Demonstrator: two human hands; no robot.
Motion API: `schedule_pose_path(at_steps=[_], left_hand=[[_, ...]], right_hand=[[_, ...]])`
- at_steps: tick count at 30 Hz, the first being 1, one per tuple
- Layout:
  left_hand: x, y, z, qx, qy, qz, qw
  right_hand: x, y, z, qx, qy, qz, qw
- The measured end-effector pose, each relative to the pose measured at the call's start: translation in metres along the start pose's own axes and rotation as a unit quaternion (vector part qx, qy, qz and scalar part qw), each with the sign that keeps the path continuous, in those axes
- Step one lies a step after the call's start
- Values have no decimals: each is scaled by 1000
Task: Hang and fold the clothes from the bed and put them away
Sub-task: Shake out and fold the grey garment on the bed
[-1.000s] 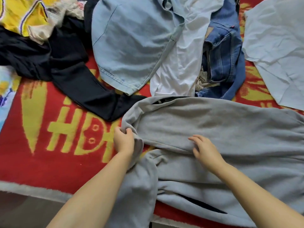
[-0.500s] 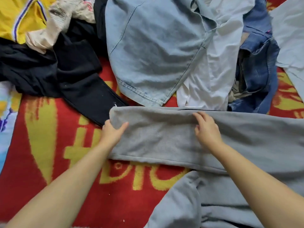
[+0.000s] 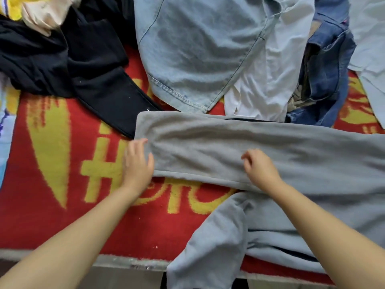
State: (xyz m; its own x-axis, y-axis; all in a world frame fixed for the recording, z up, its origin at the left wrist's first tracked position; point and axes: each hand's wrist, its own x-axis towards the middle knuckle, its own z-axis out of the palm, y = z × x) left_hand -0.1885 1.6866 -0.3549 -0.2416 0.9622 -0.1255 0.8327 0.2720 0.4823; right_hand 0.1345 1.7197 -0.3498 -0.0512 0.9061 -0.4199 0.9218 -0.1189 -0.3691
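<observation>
Grey sweatpants [image 3: 281, 155] lie across the red bed cover, one leg stretched flat to the left, the other bunched near the bed's front edge. My left hand [image 3: 136, 161] touches the cuff end of the flat leg with loosely spread fingers. Further right on the same leg, my right hand [image 3: 260, 166] rests with fingers curled and pinches the grey fabric. Behind the sweatpants lies a pile: light blue jeans [image 3: 198, 51], a white shirt [image 3: 266, 80], dark blue jeans [image 3: 327, 71] and a black garment [image 3: 62, 59].
The red cover with yellow lettering [image 3: 62, 163] shows bare at the left and front. A pale garment [image 3: 368, 38] lies at the far right, with yellow and beige clothes [image 3: 39, 15] at the top left. The bed's front edge [image 3: 125, 263] runs along the bottom.
The grey leg was pulled out and laid flat to the left. My left hand has let go of the cuff and opened, and my right hand's fingers have curled from flat.
</observation>
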Motion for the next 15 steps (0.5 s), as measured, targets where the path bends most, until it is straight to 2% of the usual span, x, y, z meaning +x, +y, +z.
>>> schedule_pose_path(at_steps=[3,5,6,9,13,15], left_hand=[[-68,26,11,-62,-97,69,991],[-115,43,21,-107,-155,74,979],[-133,51,26,-125,-184,66,973],[-187,72,39,-144,-247,23,958],[-240,89,44,-101,-294,-111,944],[-251,88,44,-96,-293,-186,933]], right_hand=[[-49,6,18,-84,-172,78,978],[-82,11,31,-63,-274,126,951],[-95,12,37,-14,-307,157,939],[-119,2,50,168,-356,222,892],[-129,-34,58,291,-341,261,855],[-128,-57,55,435,-352,271,783]])
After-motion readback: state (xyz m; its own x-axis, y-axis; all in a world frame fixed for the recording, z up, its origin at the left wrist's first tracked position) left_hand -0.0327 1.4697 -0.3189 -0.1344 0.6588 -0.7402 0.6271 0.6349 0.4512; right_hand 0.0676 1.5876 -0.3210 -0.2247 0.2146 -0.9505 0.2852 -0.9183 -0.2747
